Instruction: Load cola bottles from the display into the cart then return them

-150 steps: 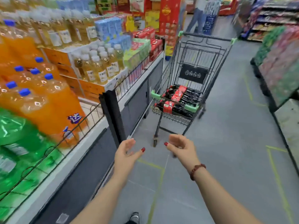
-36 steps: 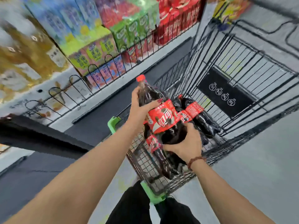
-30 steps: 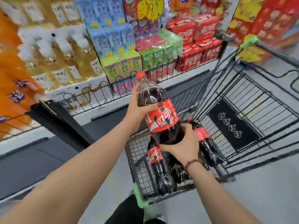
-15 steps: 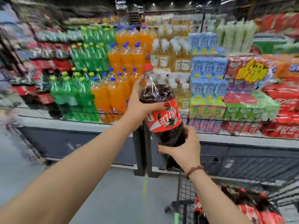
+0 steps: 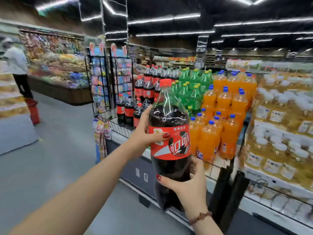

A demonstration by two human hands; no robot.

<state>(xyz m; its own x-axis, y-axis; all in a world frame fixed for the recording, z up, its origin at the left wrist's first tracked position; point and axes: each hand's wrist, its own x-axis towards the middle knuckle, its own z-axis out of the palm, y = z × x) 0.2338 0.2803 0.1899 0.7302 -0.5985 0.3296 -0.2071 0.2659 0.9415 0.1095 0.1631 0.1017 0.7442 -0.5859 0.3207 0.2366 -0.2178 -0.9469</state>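
I hold a large cola bottle [image 5: 169, 119] upright in front of me, red cap up and red label facing me. My left hand [image 5: 149, 133] grips its left side at the label, thumb across the front. My right hand [image 5: 188, 185] grips the dark lower body from the right and below. Beyond the bottle, stacked cola bottles [image 5: 140, 97] stand on the display [image 5: 122, 133] at its left end. The cart is out of view.
Green soda bottles [image 5: 193, 89], orange soda bottles [image 5: 227, 106] and pale tea bottles [image 5: 279, 119] fill the display to the right. A wire rack [image 5: 108, 78] stands left of the cola. A person [image 5: 17, 68] with a red basket [image 5: 33, 109] stands far left on the grey aisle floor.
I lifted the bottle out of the cart and turned left along the display. The cart has dropped out of view and the cola stack has come into view behind the bottle.
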